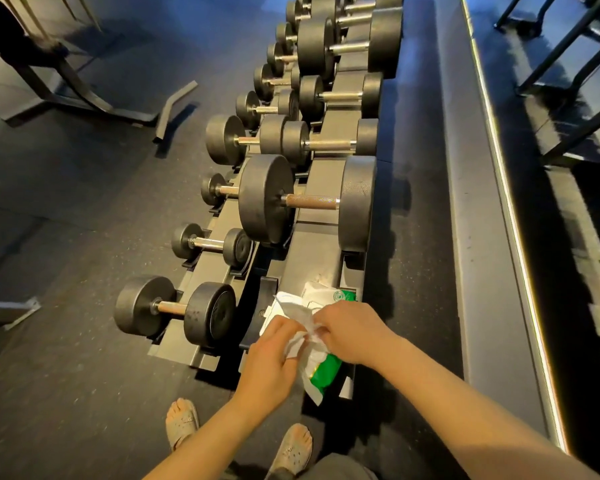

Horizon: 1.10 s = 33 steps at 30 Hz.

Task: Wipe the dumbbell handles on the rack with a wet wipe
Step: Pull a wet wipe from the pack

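A two-tier dumbbell rack (326, 268) runs away from me, loaded with black dumbbells with metal handles. The nearest big dumbbell (309, 201) sits on the upper tier, and a smaller one (175, 309) lies low on the left. A green and white wet wipe pack (321, 372) lies on the rack's near end. Above it, my left hand (274, 358) and my right hand (350, 330) both pinch a white wet wipe (300, 336), crumpled between them.
A bench frame (80, 95) stands on the dark rubber floor at the upper left. A long low ledge (478, 202) with a light strip runs along the right of the rack. My two feet in sandals (184, 426) stand just short of the rack.
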Available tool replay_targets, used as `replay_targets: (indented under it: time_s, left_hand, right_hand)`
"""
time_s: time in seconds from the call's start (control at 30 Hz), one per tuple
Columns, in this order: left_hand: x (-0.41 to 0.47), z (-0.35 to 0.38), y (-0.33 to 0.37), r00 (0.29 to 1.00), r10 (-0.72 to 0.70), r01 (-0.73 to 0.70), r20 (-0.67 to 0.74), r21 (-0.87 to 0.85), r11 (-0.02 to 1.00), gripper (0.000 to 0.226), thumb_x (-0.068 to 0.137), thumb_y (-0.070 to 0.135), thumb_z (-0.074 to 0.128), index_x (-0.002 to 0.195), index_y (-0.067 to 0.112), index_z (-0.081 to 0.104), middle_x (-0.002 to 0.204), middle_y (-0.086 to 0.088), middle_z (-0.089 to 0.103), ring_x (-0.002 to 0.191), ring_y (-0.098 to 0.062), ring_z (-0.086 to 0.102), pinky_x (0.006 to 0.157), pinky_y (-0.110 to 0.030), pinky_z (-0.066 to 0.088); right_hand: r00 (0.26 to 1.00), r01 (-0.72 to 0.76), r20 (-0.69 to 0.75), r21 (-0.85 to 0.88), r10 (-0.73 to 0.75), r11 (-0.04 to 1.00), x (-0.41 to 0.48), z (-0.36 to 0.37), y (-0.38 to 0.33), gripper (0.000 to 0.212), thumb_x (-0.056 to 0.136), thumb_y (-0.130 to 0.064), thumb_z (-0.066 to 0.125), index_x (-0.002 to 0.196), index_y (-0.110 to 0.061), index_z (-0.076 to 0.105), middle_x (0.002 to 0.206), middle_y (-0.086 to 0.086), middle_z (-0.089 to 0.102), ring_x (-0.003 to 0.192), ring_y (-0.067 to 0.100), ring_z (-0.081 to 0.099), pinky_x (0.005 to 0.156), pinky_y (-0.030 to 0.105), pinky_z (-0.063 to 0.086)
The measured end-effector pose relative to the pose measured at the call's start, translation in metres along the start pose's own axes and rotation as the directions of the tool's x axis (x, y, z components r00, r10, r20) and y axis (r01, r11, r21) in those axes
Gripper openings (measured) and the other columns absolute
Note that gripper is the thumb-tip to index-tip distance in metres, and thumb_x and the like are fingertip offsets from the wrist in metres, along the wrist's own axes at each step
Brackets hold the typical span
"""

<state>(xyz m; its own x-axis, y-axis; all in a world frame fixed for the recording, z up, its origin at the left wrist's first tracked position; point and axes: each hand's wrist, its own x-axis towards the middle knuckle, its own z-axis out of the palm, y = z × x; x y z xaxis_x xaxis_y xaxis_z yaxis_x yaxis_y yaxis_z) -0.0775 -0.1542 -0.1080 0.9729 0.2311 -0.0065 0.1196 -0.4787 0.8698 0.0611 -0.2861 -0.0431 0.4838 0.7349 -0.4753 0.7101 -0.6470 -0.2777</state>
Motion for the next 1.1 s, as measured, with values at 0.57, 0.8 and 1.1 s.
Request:
replay_targets:
  time_s: [0.57, 0.8, 1.1]
  left_hand:
    - [0.001, -0.003, 0.002, 0.999, 0.012, -0.012, -0.04, 0.007, 1.0, 0.034, 0.094, 0.002, 0.06, 0.105, 0.033, 0.062, 0.105, 0.016, 0.054, 0.097, -0.009, 0.061, 0.078, -0.039, 0.056]
    - [0.001, -0.003, 0.008, 0.998, 0.035, -0.034, -0.051, 0.02, 0.999, 0.029, 0.09, 0.008, 0.053, 0.104, 0.032, 0.061, 0.105, 0.018, 0.054, 0.095, -0.009, 0.06, 0.076, -0.041, 0.056]
    - [-0.004, -0.004, 0.011, 0.999, 0.046, -0.044, -0.014, 0.084, 0.995, 0.034, 0.089, 0.0, 0.058, 0.107, 0.028, 0.062, 0.109, 0.02, 0.05, 0.099, -0.003, 0.057, 0.077, -0.024, 0.052]
  right_hand:
    - [0.976, -0.124, 0.219, 0.54, 0.004, 0.832, -0.006, -0.003, 0.005, 0.037, 0.099, -0.019, 0.048, 0.132, -0.031, 0.061, 0.093, -0.004, 0.065, 0.075, 0.008, 0.059, 0.071, 0.025, 0.051]
    - [0.944, -0.095, 0.329, 0.244, 0.01, 0.965, -0.003, -0.02, -0.004, 0.047, 0.101, -0.018, 0.041, 0.147, -0.026, 0.049, 0.119, 0.003, 0.062, 0.086, 0.011, 0.056, 0.074, 0.026, 0.047]
    - [0.93, -0.327, 0.359, 0.719, 0.075, 0.613, -0.003, -0.011, 0.007, 0.046, 0.102, -0.048, 0.054, 0.121, -0.007, 0.065, 0.055, -0.002, 0.05, 0.041, 0.007, 0.038, 0.044, 0.017, 0.036]
